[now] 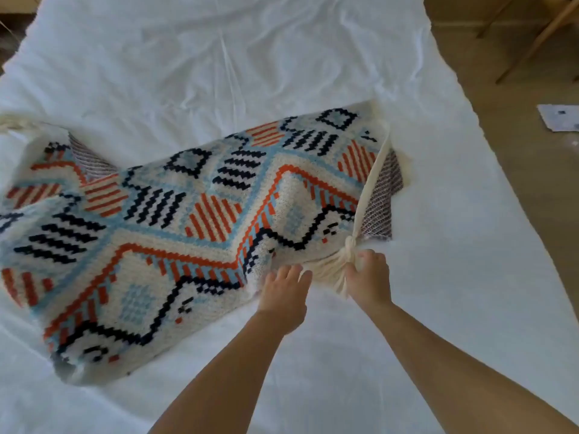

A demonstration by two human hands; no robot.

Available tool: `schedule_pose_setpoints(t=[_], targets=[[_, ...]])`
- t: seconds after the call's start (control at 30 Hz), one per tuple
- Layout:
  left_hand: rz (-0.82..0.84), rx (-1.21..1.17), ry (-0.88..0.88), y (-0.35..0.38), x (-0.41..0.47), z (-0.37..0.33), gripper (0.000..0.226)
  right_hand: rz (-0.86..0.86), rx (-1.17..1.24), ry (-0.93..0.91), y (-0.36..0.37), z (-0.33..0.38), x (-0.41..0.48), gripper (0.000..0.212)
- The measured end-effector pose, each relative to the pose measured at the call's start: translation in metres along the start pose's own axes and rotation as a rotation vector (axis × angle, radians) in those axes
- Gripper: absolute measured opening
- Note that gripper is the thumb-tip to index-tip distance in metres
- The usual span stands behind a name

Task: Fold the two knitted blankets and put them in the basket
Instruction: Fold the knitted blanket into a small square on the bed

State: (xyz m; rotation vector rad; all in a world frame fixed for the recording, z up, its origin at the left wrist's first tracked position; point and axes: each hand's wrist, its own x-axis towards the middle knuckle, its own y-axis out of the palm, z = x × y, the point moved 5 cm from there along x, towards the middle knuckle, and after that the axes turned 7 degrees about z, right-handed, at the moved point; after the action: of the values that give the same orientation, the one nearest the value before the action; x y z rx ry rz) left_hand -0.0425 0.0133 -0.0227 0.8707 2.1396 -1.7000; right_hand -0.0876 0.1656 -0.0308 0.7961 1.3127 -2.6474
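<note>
A knitted blanket [175,227] with orange, navy and light blue geometric patterns on cream lies doubled over on a white bed, spread from the left edge to right of the middle. Its striped underside shows at the right end. My right hand [368,277] grips the near right corner by its cream tassel [332,270]. My left hand [285,296] rests right beside it on the blanket's near edge, fingers apart. Neither a second blanket nor a basket is in view.
The white bed sheet [250,57] is wrinkled and fills most of the view. Beige floor runs along the right with a sheet of paper [559,117] on it. Wooden chair legs [539,36] stand at the top right.
</note>
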Motion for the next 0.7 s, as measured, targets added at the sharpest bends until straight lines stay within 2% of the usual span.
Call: schedule_pose_setpoints(t=[0.13,0.23,0.33,0.4,0.47,0.53,0.63,0.7], targets=[[-0.125,0.013,-0.096,-0.007,0.052,-0.020,0.061,-0.098,0.070,-0.107,-0.013,0.004,0.044,0.022],[-0.134,0.133,-0.147,0.001,0.074,-0.020,0.068,-0.150,0.006,-0.125,-0.017,0.001,0.066,0.044],[-0.102,0.199,-0.174,0.001,0.088,-0.010,0.070,-0.145,-0.122,-0.048,-0.015,-0.003,0.089,0.064],[-0.041,0.149,-0.184,0.002,0.092,-0.004,0.071,-0.166,-0.140,0.001,-0.016,-0.008,0.100,0.059],[-0.022,0.085,-0.187,0.001,0.094,-0.003,0.066,-0.204,-0.102,0.003,-0.021,-0.016,0.111,0.044],[-0.054,0.044,-0.167,-0.003,0.098,-0.008,0.058,-0.220,-0.056,-0.010,-0.024,-0.025,0.117,0.032],[-0.112,0.032,-0.075,-0.007,0.112,-0.023,0.045,-0.276,0.047,-0.003,-0.030,-0.036,0.117,0.025],[-0.138,0.005,-0.043,-0.010,0.122,-0.028,0.045,-0.325,0.207,0.035,-0.041,-0.043,0.117,0.018]])
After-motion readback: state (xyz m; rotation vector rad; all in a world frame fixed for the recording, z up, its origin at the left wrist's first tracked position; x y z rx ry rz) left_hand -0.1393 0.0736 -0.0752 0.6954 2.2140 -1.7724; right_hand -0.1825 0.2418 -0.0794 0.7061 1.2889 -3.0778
